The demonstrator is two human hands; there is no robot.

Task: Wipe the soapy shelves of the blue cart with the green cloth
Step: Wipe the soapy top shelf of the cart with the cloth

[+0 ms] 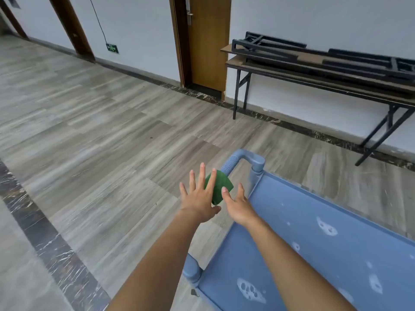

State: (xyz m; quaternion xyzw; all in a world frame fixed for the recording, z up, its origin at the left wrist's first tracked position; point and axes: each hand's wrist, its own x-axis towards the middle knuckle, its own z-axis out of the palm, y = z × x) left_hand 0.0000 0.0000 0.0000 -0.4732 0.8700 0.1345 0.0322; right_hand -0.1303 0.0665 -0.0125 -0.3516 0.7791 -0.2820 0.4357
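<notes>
Both hands reaching for green cloth (219, 187) draped on cart handle (231, 163), 12 o'clock of soapy shelf (314, 232). Left hand (197, 202) splayed open, empty; right hand (239, 206) open, thumb touching cloth. Wiping not started; next, closing a grip on cloth.

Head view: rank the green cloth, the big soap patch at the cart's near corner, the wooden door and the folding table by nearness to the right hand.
From the right hand:
1. Green cloth, touching its fingertips, draped on the cart handle.
2. Soap patch, on the shelf below the forearm.
3. Folding table, far right wall.
4. Wooden door, far wall ahead; close to the table's rank.
</notes>
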